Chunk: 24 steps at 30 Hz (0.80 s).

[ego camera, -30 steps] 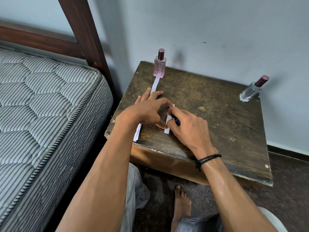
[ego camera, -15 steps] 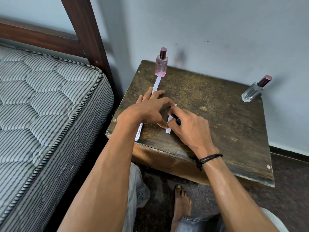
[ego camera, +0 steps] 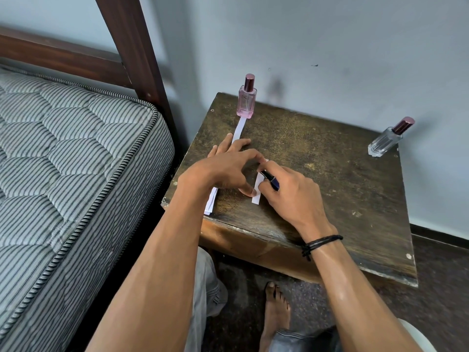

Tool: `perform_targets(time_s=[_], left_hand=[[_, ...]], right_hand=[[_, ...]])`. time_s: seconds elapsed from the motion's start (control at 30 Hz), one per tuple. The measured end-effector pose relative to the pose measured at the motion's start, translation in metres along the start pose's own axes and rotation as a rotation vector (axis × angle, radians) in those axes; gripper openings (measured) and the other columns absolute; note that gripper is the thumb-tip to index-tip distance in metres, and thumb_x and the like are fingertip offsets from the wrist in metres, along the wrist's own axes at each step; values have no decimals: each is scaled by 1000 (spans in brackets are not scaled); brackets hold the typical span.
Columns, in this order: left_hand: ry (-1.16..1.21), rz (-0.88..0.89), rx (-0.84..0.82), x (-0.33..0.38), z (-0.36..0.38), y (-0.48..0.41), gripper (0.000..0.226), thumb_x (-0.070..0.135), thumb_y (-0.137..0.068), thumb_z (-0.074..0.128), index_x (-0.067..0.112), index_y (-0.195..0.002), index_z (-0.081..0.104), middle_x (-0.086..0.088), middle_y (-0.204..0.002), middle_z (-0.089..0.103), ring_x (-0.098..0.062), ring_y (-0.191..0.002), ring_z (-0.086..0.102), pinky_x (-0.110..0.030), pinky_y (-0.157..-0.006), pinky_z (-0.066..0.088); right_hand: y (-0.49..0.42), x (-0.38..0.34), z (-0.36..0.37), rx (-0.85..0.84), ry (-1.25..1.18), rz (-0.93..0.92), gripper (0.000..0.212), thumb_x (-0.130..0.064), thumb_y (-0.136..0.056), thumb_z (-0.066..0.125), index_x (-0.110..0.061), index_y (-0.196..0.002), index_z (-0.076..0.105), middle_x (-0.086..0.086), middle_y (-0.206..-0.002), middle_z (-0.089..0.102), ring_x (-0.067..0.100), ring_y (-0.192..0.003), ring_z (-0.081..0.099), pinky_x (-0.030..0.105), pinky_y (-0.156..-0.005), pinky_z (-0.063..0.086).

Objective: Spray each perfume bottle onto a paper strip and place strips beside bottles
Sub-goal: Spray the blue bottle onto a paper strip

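Pen (ego camera: 271,179) in right hand (ego camera: 291,196); pink bottle (ego camera: 246,102) lettering illegible.

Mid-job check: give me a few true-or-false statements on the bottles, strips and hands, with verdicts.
1. The right hand grips a pen. True.
2. The clear bottle has a strip beside it. False: the table near it shows no strip.
3. The pink bottle stands upright with a long strip in front of it. True.
4. The left hand hovers above the table. False: its thumb presses on the short strip.
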<state>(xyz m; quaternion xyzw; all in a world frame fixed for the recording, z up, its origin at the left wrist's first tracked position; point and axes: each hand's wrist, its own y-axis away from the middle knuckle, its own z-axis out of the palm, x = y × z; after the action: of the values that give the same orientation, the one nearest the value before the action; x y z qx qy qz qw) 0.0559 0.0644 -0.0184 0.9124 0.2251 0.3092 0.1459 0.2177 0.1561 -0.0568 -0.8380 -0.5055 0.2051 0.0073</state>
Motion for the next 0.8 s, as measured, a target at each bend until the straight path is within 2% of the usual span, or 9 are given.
perform_targets(time_s=[0.1, 0.33, 0.47, 0.67, 0.8], left_hand=[[-1, -1, -2, 0, 0, 0, 76, 39, -73, 86, 47, -137, 45, 14, -167, 1, -19, -151, -25, -53, -121, -7], [0, 1, 0, -2, 0, -1, 77, 40, -74, 86, 48, -139, 45, 16, -166, 1, -20, -152, -25, -52, -121, -8], [-6, 4, -18, -3, 0, -1, 79, 40, -74, 85, 49, -140, 43, 16, -166, 0, -20, -152, -25, -52, -121, -8], [-4, 6, -26, -1, -2, -1, 80, 38, -74, 86, 49, -141, 42, 16, -166, -1, -20, -152, -24, -51, -121, -9], [-8, 3, -21, -1, -2, 0, 81, 38, -73, 86, 48, -141, 43, 16, -166, 0, -20, -152, -24, -51, -121, -8]], right_hand=[[0, 0, 0, -2, 2, -2, 26, -32, -96, 54, -32, -120, 63, -11, -80, 57, 22, -65, 52, 31, -52, 36], [3, -2, -5, -50, -48, -6, 21, -35, -93, 58, -36, -112, 65, -14, -77, 60, 20, -67, 54, 32, -55, 43], [6, 0, -5, -38, -55, 7, 21, -33, -92, 59, -37, -111, 67, -16, -73, 51, 17, -65, 47, 31, -55, 38], [10, -1, -1, 2, -33, -28, 25, -41, -91, 48, -36, -109, 66, -10, -76, 65, 19, -64, 60, 30, -48, 45], [10, -1, 1, -1, -22, -50, 30, -46, -91, 42, -36, -108, 65, -9, -77, 65, 19, -63, 61, 32, -47, 48]])
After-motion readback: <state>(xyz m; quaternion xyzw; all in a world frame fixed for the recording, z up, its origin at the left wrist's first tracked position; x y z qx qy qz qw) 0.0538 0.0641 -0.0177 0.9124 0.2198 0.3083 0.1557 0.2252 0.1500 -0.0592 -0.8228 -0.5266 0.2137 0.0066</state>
